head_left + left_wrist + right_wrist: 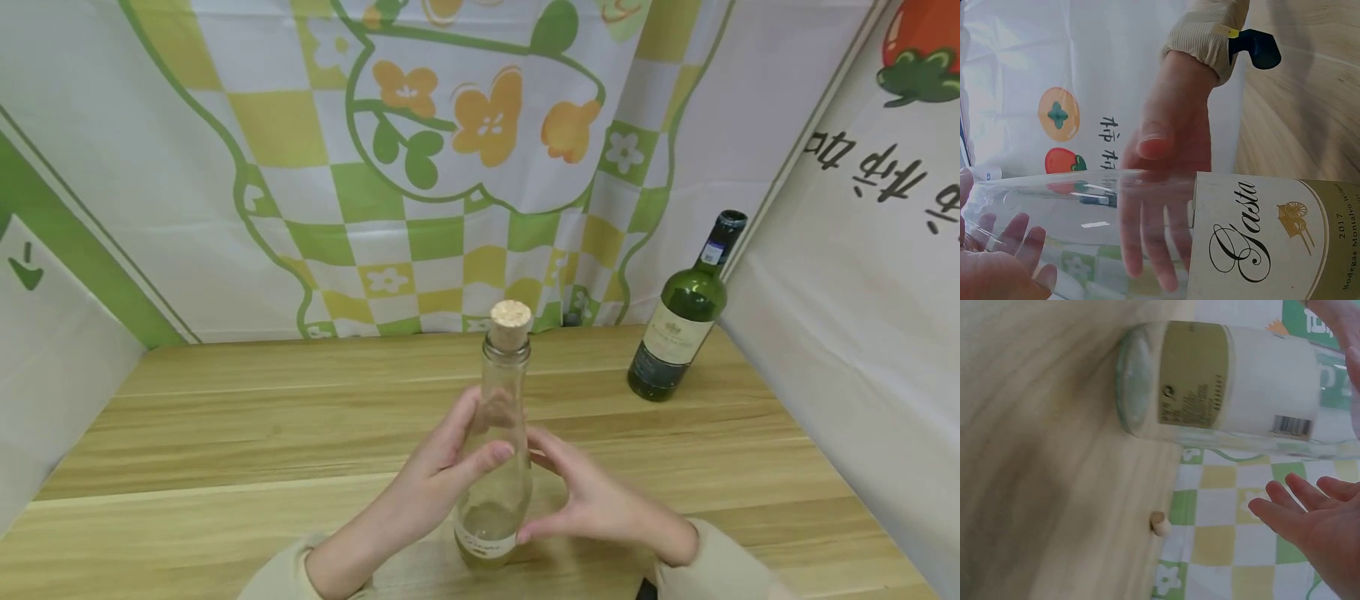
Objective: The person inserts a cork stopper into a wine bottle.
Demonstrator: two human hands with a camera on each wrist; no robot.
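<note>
In the head view a clear glass wine bottle (504, 400) stands nearly upright in front of me, a pale cork (510, 323) in its mouth. My left hand (442, 467) grips it below the neck, thumb in front and fingers behind. The left wrist view shows that hand (1004, 262) high on the bottle, above its white label (1241, 231). On the right side, my right hand (588, 496) reaches toward the bottle with fingers extended. In the right wrist view this hand (1316, 519) has loosely spread fingers, with a gap between them and the glass.
A green wine bottle (677, 321) with a cream label stands at the table's back right. A small tan cork-like piece (1160, 523) sits near the wooden table's (300, 417) back edge in the right wrist view. Printed cloth (420, 275) hangs behind, with white panels at both sides.
</note>
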